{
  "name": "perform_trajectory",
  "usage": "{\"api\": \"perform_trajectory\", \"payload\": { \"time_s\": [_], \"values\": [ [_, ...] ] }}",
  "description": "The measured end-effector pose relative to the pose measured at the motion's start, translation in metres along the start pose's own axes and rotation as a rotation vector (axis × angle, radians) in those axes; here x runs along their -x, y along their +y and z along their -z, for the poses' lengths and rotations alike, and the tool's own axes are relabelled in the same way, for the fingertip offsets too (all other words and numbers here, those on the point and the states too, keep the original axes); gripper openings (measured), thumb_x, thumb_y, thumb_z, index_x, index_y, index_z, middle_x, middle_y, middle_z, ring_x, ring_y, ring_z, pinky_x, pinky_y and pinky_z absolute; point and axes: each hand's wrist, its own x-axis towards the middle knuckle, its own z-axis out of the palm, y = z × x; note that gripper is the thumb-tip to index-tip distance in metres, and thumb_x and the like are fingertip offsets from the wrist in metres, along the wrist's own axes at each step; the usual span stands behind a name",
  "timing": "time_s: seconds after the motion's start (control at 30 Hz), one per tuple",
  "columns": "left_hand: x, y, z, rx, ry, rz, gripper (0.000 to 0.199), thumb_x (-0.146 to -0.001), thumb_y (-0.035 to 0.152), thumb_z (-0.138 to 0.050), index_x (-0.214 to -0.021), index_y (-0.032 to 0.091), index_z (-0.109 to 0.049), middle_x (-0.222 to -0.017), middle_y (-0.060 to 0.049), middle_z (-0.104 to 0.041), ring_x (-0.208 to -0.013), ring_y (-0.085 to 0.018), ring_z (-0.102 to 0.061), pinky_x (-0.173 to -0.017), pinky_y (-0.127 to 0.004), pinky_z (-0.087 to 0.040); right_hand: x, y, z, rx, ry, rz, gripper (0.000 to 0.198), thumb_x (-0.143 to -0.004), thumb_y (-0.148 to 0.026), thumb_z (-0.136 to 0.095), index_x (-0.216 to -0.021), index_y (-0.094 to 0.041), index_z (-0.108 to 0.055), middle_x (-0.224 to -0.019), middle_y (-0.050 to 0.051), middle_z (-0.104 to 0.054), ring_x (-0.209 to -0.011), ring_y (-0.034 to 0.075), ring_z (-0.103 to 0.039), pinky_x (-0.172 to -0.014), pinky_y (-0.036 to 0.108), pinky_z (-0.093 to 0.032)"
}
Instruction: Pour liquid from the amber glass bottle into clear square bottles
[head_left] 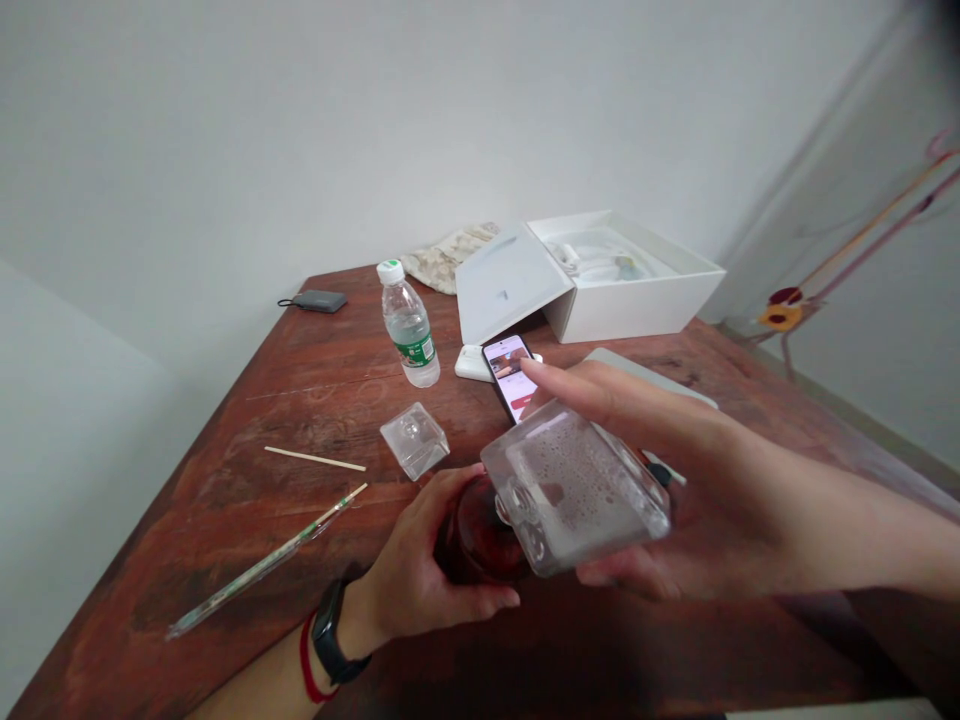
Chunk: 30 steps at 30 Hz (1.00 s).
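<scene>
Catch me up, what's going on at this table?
A person's two bare hands are at work over a wooden table. The left hand is wrapped around a dark red cup. The right hand holds a clear container tilted, one end overlapping the cup in view; whether anything is flowing, I can't tell. A smaller clear piece lies beyond the left hand, near an upright, capped water bottle.

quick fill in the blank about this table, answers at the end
The left hand wraps around a dark ____ vessel.
The right hand holds the clear container, while a black wristband circles the ____ wrist.
The bottle has a ____ label.
The open box is coloured ____.

Missing words: red; left; green; white
</scene>
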Motion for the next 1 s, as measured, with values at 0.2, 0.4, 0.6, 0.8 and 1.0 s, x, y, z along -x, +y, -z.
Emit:
{"api": "perform_trajectory", "payload": {
  "time_s": [0.2,0.4,0.6,0.8,1.0],
  "values": [
    [-0.001,0.004,-0.001,0.056,0.007,0.010,0.094,-0.080,0.054,-0.095,-0.157,0.033,-0.047,-0.147,-0.011,-0.063,-0.131,-0.036,-0.066,-0.116,-0.052,-0.052,0.001,-0.005,0.004,0.133,-0.040,0.030,0.119,-0.072,-0.044,-0.096,-0.172,-0.033,-0.032,-0.165,0.006,-0.057,-0.140,0.038,-0.064,-0.111,0.049,-0.062],
    [0.000,0.006,0.000,0.102,0.004,0.058,0.093,-0.079,0.041,-0.097,-0.156,0.031,-0.047,-0.150,-0.012,-0.062,-0.132,-0.036,-0.065,-0.120,-0.053,-0.050,-0.002,-0.008,0.009,0.185,-0.139,0.037,0.108,-0.084,-0.043,-0.082,-0.175,-0.027,-0.025,-0.168,0.010,-0.052,-0.146,0.037,-0.058,-0.119,0.050,-0.055],
    [0.000,0.007,0.000,0.092,0.005,0.040,0.093,-0.077,0.035,-0.098,-0.155,0.032,-0.046,-0.150,-0.010,-0.062,-0.129,-0.034,-0.067,-0.119,-0.052,-0.050,-0.004,-0.010,0.015,0.272,-0.179,0.019,0.116,-0.081,-0.057,-0.087,-0.175,-0.029,-0.026,-0.169,0.010,-0.050,-0.148,0.043,-0.055,-0.122,0.057,-0.049],
    [-0.005,0.007,-0.003,0.208,0.013,0.012,0.088,-0.079,0.033,-0.096,-0.153,0.029,-0.048,-0.146,-0.011,-0.064,-0.128,-0.034,-0.068,-0.115,-0.050,-0.052,-0.016,-0.019,0.019,0.294,-0.207,0.066,0.108,-0.089,-0.062,-0.080,-0.175,-0.030,-0.023,-0.168,0.011,-0.052,-0.148,0.041,-0.055,-0.119,0.059,-0.050],
    [-0.006,0.010,-0.003,0.208,0.026,-0.031,0.083,-0.080,0.034,-0.094,-0.149,0.028,-0.049,-0.141,-0.008,-0.067,-0.124,-0.031,-0.070,-0.113,-0.047,-0.054,-0.023,-0.026,0.022,0.281,-0.232,0.079,0.105,-0.091,-0.060,-0.078,-0.175,-0.031,-0.022,-0.165,0.011,-0.055,-0.143,0.040,-0.059,-0.115,0.059,-0.053]
  ]
}}
